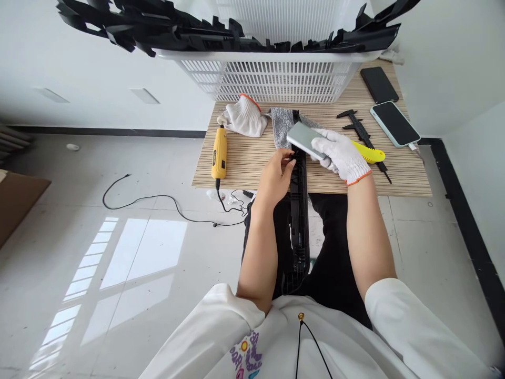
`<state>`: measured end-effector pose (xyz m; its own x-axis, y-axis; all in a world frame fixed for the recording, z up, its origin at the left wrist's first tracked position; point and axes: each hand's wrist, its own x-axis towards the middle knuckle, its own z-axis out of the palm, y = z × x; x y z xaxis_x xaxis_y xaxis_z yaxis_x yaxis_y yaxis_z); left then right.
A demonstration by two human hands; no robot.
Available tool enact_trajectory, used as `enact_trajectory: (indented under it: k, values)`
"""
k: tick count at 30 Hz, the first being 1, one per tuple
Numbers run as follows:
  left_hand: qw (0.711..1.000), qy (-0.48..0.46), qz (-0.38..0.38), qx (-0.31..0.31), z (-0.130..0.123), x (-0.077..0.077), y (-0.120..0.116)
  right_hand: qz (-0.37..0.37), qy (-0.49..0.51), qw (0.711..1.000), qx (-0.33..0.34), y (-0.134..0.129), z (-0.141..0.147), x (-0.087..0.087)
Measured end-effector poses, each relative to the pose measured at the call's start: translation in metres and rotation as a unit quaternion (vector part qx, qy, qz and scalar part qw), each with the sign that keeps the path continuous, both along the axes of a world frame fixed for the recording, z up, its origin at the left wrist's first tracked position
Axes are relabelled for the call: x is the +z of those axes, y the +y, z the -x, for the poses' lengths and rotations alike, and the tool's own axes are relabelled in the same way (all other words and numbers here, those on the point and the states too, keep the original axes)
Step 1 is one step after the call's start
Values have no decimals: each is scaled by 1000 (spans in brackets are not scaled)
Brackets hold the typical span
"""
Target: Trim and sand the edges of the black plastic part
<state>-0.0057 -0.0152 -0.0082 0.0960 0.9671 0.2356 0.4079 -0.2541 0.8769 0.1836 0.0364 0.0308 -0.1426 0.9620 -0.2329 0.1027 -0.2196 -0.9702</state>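
A long black plastic part (300,221) runs from the table edge down over my lap, its upper end on a grey cloth (281,126). My bare left hand (276,172) pinches the edge of this part near its upper end, thumb and index finger close together. In a white glove with an orange cuff, my right hand (340,152) grips a flat silver-grey block (305,139), tilted just above the black part. The block's lower right end is covered by the gloved fingers. Just right of the glove lies a yellow-handled cutter (370,153).
A white basket (276,81) with several black plastic parts (197,36) across its top stands at the back. Left on the table (252,168) are a yellow rotary tool (220,152) and a white glove (245,118). Black calipers (361,131) and two phones (395,123) lie right.
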Motion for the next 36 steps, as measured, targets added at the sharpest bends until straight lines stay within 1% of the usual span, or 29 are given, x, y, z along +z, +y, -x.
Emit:
enact_trajectory:
  k: [2,3,5,6,9,12,16,19,22,26,30,33,36]
  values:
    - [1000,4,3,-1,0,0,0,-7,9,1000,-19,0,-2,0]
    - [1000,6,5,0,1,0,0,-5,8,1000,-13,-1,-4,1]
    - [1000,6,7,1,1,0,0,12,-2,1000,25,-2,-6,3]
    - [1000,5,8,1,1,-1,0,18,-4,999,32,-3,-6,3]
    - [1000,4,9,-3,2,-2,1,4,4,1000,0,-4,-5,3]
    - [1000,2,6,-4,2,-2,2,4,4,1000,23,-3,-3,1]
    - [1000,-9,5,-7,3,-2,2,-2,14,1000,6,-3,-2,1]
    - [1000,-14,7,-6,3,-1,2,6,18,999,26,-5,-4,3]
    - [1000,0,18,4,3,1,1,-9,29,1000,2,-9,-4,5]
    - [999,4,29,25,2,4,1,-5,23,999,23,-13,0,5]
    - [998,2,32,54,3,5,2,6,18,1000,0,-12,2,6]
    - [997,-23,38,59,5,4,3,19,14,1000,10,-10,-1,5]
    - [995,-69,41,57,7,4,4,4,11,1000,-25,-9,-3,5]
